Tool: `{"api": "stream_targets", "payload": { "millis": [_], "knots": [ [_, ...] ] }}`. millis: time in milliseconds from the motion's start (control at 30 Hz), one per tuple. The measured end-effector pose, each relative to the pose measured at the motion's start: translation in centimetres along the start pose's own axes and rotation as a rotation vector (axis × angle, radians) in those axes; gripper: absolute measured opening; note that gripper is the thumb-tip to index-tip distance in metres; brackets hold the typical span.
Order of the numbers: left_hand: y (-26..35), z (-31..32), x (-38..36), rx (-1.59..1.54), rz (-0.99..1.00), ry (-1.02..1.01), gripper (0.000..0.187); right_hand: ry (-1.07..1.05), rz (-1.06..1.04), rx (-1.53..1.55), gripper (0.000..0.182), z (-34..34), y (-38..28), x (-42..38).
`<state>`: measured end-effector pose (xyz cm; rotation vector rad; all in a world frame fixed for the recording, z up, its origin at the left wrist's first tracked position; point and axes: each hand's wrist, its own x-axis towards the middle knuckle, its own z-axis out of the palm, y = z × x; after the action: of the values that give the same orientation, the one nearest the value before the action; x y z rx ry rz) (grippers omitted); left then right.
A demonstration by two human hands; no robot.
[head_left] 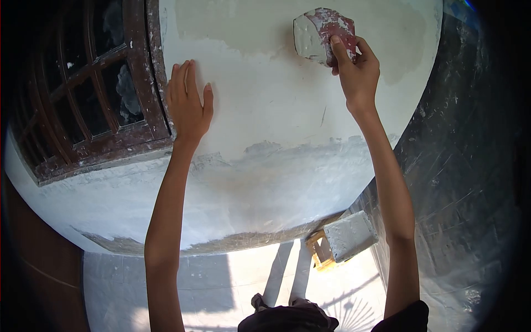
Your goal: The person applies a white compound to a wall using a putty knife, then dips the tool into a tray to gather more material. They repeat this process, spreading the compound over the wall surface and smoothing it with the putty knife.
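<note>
My right hand (358,69) grips a reddish plastic putty scraper (338,27) at the upper right, thumb on its near face. White putty coats the scraper's left part and streaks the rest. The scraper is at the wall (260,105), whose upper part has damp-looking, darker patches beside paler plaster. Left of it, my left hand (188,99) lies against the wall next to the window frame, fingers stretched out and nothing in them.
A brown wooden window (105,83) with paint-spattered frame is on the left. Below right, a putty-smeared grey board (351,235) rests by a yellow wooden stool (321,250) on the sunlit floor (249,276). A dark, scuffed surface (459,166) borders the right.
</note>
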<state>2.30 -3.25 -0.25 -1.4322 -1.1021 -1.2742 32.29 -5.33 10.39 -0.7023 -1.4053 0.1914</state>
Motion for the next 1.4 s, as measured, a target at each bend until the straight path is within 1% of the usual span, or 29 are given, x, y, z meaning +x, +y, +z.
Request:
{"api": "stream_targets", "payload": {
  "millis": [33, 100, 133, 200, 333, 433, 533, 600, 633, 667, 733, 767, 800, 867, 933, 1000, 1033, 1133, 1167, 1200, 1267, 1300, 1367, 1400],
  "knots": [
    [1.1, 0.1, -0.9, -0.050, 0.001, 0.005, 0.055, 0.001, 0.033, -0.025, 0.038, -1.2, 0.9, -1.1],
    [3.8, 0.1, -3.1, -0.100, -0.008, -0.051, 0.053, -0.023, 0.069, 0.049, 0.035, -3.8, 2.9, -3.3],
    [5.4, 0.2, -4.2, -0.126, -0.011, -0.074, 0.051, -0.011, 0.102, 0.024, 0.035, -5.2, 3.9, -4.5],
    [8.6, 0.5, -6.7, -0.198, -0.034, -0.146, 0.052, -0.052, 0.184, 0.067, 0.033, -8.0, 5.7, -7.0],
    [14.8, 1.9, -12.2, -0.288, -0.062, -0.299, 0.053, -0.028, 0.336, 0.044, 0.033, -14.6, 10.4, -11.7],
    [19.9, 3.0, -16.1, -0.324, -0.065, -0.414, 0.054, -0.014, 0.445, -0.028, 0.030, -20.4, 14.8, -15.2],
    [25.7, 4.2, -20.3, -0.372, -0.140, -0.542, 0.054, -0.026, 0.555, -0.048, 0.027, -26.5, 19.7, -18.9],
    [30.0, 5.0, -23.7, -0.416, -0.201, -0.667, 0.054, -0.021, 0.683, -0.098, 0.025, -30.6, 23.2, -21.6],
    [32.3, 5.4, -25.8, -0.440, -0.226, -0.701, 0.056, -0.084, 0.699, -0.179, 0.024, -33.0, 25.2, -22.9],
    [34.5, 5.6, -27.8, -0.448, -0.259, -0.754, 0.058, -0.099, 0.730, -0.183, 0.024, -35.1, 27.2, -24.5],
    [39.0, 5.8, -32.3, -0.464, -0.337, -0.869, 0.059, -0.149, 0.839, -0.342, 0.025, -38.9, 31.3, -27.6],
    [41.2, 5.8, -34.6, -0.476, -0.378, -0.940, 0.060, -0.189, 0.862, -0.418, 0.027, -40.9, 33.2, -29.3],
    [43.3, 5.7, -37.0, -0.505, -0.390, -0.988, 0.062, -0.208, 0.884, -0.426, 0.027, -42.7, 35.0, -30.8],
    [47.3, 4.9, -41.5, -0.545, -0.476, -1.089, 0.064, -0.302, 0.871, -0.582, 0.030, -45.6, 38.0, -34.4],
    [50.9, 3.5, -45.4, -0.562, -0.550, -1.203, 0.068, -0.351, 0.932, -0.586, 0.031, -48.4, 41.1, -38.4],
    [53.7, 2.1, -48.7, -0.594, -0.620, -1.300, 0.070, -0.408, 0.877, -0.716, 0.032, -50.7, 43.9, -42.7],
    [54.7, 1.3, -50.0, -0.590, -0.653, -1.391, 0.072, -0.433, 0.900, -0.716, 0.032, -51.4, 44.9, -44.3],
    [57.6, 0.0, -54.1, -0.579, -0.728, -1.468, 0.075, -0.494, 0.939, -0.715, 0.032, -52.4, 46.7, -48.2],
    [58.3, -0.2, -55.3, -0.581, -0.744, -1.498, 0.079, -0.536, 0.905, -0.730, 0.031, -52.5, 47.2, -49.1],
    [59.1, -0.2, -56.4, -0.576, -0.757, -1.505, 0.079, -0.577, 0.868, -0.744, 0.030, -52.5, 47.6, -49.6],
    [60.7, -0.2, -58.5, -0.559, -0.845, -1.554, 0.085, -0.615, 0.895, -0.755, 0.027, -52.4, 48.6, -50.5],
    [61.3, 0.0, -59.6, -0.556, -0.856, -1.559, 0.085, -0.627, 0.901, -0.749, 0.026, -52.6, 49.3, -51.1],
    [62.7, 0.2, -61.8, -0.532, -0.920, -1.565, 0.097, -0.650, 0.911, -0.748, 0.024, -52.9, 50.5, -52.0],
    [63.3, 0.4, -62.3, -0.529, -0.934, -1.571, 0.097, -0.654, 0.885, -0.742, 0.024, -53.1, 51.1, -52.3]
  ]
}}
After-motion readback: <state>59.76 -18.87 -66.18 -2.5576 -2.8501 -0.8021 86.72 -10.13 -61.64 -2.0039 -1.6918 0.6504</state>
